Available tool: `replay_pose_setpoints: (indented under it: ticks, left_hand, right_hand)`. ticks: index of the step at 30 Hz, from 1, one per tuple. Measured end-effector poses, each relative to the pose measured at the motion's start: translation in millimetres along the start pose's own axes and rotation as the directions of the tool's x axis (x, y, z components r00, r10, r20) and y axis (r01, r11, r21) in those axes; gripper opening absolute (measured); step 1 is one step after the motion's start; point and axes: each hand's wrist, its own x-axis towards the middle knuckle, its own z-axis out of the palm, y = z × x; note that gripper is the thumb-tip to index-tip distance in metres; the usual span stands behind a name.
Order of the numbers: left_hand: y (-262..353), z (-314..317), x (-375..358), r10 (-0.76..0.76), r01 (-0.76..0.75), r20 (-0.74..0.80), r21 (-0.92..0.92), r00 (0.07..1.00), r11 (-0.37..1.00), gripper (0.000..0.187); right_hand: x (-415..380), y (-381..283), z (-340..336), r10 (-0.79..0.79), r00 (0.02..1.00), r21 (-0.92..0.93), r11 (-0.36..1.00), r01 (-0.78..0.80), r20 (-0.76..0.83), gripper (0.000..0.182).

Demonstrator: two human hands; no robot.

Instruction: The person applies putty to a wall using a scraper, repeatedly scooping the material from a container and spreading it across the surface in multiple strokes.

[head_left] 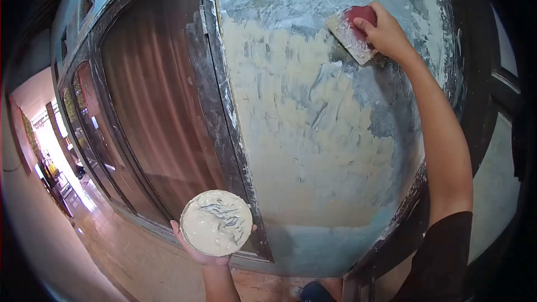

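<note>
My right hand [386,33] grips a red putty scraper [358,31] whose broad edge is smeared with cream putty. The blade rests against the upper right part of the wall [313,257], along the border of the coated area. Cream putty [279,95] covers much of the wall's middle in rough, streaky patches, with bluish grey surface above and to the right. Low on the left, my left hand [204,254] holds up a round container of putty [218,223] from beneath. Its contents are thick, with scraped grooves on top; most of the fingers are hidden under it.
Left of the wall stands a dark wooden frame [215,78] with glass and a reddish curtain [162,95] behind it. Another dark frame [486,78] borders the right side. A tiled floor [128,246] runs toward a bright opening at the far left.
</note>
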Motion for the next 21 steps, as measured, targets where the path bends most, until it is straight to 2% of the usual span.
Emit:
replay_pose_setpoints:
  ticks: [2, 4, 5, 6, 7, 8, 9, 11, 13, 14, 16, 17, 19, 21]
  left_hand:
    - [0.2, 2.7, 0.8, 0.016, -0.016, -0.013, 0.005, 1.0, 1.0, 0.091]
    - [-2.3, -1.4, 7.2, 0.029, -0.028, -0.054, 0.008, 0.998, 1.0, 0.092]
    - [-3.5, -2.3, 9.0, 0.037, -0.036, -0.098, 0.015, 0.994, 0.999, 0.092]
    - [-5.3, 3.9, 9.5, 0.042, -0.041, -0.102, 0.015, 0.994, 0.999, 0.092]
    - [-8.2, 15.4, 10.0, -0.012, 0.009, -0.063, -0.045, 0.998, 0.999, 0.093]
    - [-11.4, 25.2, 10.7, -0.066, 0.064, -0.02, -0.102, 0.998, 0.993, 0.093]
    - [-15.0, 30.7, 12.1, -0.08, 0.08, 0.002, -0.131, 0.997, 0.988, 0.092]
    - [-21.7, 38.7, 13.8, -0.077, 0.077, 0.005, -0.125, 0.997, 0.989, 0.091]
    - [-27.1, 44.9, 14.0, -0.075, 0.075, 0.011, -0.103, 0.997, 0.992, 0.089]
    - [-29.4, 47.6, 14.7, -0.073, 0.075, 0.017, -0.092, 0.997, 0.993, 0.088]
    - [-33.4, 50.5, 15.6, -0.065, 0.067, 0.031, -0.073, 0.997, 0.995, 0.086]
    - [-35.3, 49.3, 16.4, -0.066, 0.068, 0.032, -0.075, 0.997, 0.995, 0.086]
    - [-38.7, 45.5, 18.2, 0.022, -0.023, -0.003, -0.039, 1.0, 0.999, 0.088]
    - [-40.0, 49.3, 17.4, 0.017, -0.016, 0.025, -0.03, 1.0, 0.999, 0.083]
  right_hand:
    - [-1.8, -5.7, -10.2, -0.006, 1.0, 0.038, 0.999, 0.007, -0.018, 0.041]
    - [-10.7, -26.8, -19.6, -0.14, 0.99, 0.165, 0.977, 0.137, 0.001, 0.035]
    - [-23.1, -50.6, -21.4, -0.156, 0.988, 0.202, 0.967, 0.154, -0.007, 0.025]
    - [-31.4, -64.9, -20.7, -0.298, 0.954, 0.291, 0.916, 0.275, 0.038, 0.022]
    - [-41.1, -76.7, -18.7, -0.435, 0.898, 0.382, 0.843, 0.38, 0.067, 0.02]
    - [-58.4, -90.1, -15.1, -0.585, 0.811, 0.189, 0.796, 0.575, -0.004, 0.02]
    - [-73.6, -108.9, -16.5, -0.679, 0.719, 0.146, 0.734, 0.663, 0.146, 0.015]
    - [-112.0, -130.6, -9.6, -0.767, 0.55, 0.109, 0.61, 0.785, 0.331, 0.007]
    - [-146.6, -137.6, 2.4, -0.838, 0.417, 0.15, 0.49, 0.859, 0.351, 0.005]
    - [-160.3, -138.0, 5.6, -0.835, 0.419, 0.147, 0.493, 0.857, 0.355, 0.005]
    - [-180.1, -140.5, 8.7, -0.868, 0.354, 0.291, 0.459, 0.839, 0.348, 0.006]
    - [-187.1, -142.1, 7.9, -0.868, 0.353, 0.289, 0.459, 0.84, 0.35, 0.006]
    - [-195.7, -147.0, 5.5, -0.862, 0.329, 0.303, 0.455, 0.837, 0.385, 0.008]
    - [-200.0, -149.7, 4.8, -0.86, 0.333, 0.286, 0.455, 0.843, 0.388, 0.009]
